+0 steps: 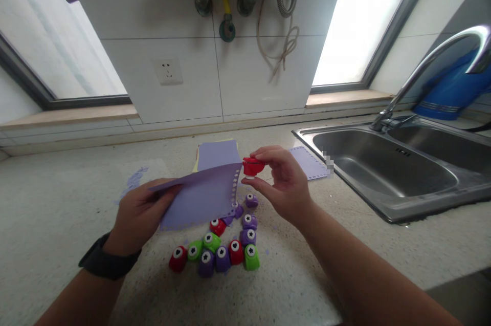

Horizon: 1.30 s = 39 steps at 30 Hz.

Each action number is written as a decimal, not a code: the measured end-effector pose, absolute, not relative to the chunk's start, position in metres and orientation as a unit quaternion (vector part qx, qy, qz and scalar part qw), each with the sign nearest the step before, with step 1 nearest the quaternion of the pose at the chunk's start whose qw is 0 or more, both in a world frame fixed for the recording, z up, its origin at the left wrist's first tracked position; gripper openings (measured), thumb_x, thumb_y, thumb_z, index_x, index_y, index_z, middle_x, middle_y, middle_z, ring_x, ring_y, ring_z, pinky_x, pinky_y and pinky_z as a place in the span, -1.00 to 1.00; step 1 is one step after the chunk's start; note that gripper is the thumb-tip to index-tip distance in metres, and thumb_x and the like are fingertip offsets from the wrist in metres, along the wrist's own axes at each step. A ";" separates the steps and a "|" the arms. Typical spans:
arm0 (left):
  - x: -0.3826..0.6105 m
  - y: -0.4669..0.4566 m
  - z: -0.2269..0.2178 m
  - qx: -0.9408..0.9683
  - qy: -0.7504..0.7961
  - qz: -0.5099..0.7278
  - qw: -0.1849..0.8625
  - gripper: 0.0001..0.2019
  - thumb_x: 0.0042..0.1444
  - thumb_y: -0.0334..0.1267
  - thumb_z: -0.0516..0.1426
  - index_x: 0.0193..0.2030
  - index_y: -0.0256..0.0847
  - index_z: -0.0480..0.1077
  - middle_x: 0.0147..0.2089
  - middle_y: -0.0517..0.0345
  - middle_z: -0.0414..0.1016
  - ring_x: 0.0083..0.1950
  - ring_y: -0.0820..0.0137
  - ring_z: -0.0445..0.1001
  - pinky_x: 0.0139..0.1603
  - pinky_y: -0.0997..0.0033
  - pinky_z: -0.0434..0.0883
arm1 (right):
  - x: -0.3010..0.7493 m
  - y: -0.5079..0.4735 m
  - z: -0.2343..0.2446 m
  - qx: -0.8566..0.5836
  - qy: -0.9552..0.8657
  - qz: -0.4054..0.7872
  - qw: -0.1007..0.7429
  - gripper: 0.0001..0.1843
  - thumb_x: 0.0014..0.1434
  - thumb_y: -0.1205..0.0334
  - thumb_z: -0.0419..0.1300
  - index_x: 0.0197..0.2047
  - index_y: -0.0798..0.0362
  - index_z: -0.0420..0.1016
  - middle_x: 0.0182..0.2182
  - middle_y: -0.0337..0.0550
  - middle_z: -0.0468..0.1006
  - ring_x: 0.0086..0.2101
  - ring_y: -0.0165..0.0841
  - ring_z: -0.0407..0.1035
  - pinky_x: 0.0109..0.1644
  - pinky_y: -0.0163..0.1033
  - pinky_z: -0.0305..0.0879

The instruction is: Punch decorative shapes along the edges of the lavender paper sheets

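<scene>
My left hand (143, 213) pinches the left side of a purple sheet of paper (207, 195), lifted above the counter. Cut-out shapes run along the sheet's right edge and its lower edge. A small red craft punch (252, 166) sits between the thumb and fingers of my right hand (286, 182), right at the sheet's upper right corner. Whether the paper is inside the punch's slot I cannot tell. Below the sheet lie several more craft punches: purple ones (222, 259), green ones (252, 257) and red ones (178, 259), partly covered by the paper at the back.
Behind the held sheet lies a stack of purple paper (218, 154). Another purple sheet with a punched border (309, 162) rests near the steel sink (383, 162). Purple paper scraps (134, 180) lie on the counter at left. A faucet (422, 65) arches over the sink.
</scene>
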<state>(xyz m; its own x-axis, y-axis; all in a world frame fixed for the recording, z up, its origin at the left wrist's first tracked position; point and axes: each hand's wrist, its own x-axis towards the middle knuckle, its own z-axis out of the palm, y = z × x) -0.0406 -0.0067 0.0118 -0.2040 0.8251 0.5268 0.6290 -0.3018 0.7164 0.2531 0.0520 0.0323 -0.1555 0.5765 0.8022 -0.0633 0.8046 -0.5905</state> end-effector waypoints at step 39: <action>-0.028 -0.005 0.016 0.452 0.531 0.586 0.413 -0.74 -0.04 -0.03 0.41 -0.23 -0.07 0.64 -0.33 0.12 0.71 -0.42 0.20 0.63 -0.39 0.29 0.61 | 0.248 0.064 0.029 -0.213 -0.548 0.637 0.499 -0.61 -0.01 0.20 0.51 -0.10 -0.05 0.59 -0.25 -0.21 0.62 -0.31 -0.43 0.46 -0.17 -0.24 0.44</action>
<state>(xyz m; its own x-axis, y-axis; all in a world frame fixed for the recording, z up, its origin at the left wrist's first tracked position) -0.0281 -0.0045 0.0163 -0.2511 0.9636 0.0912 -0.0034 -0.0951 0.9955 0.2484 0.0638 0.0289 -0.4109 0.8688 0.2762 -0.4030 0.0986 -0.9099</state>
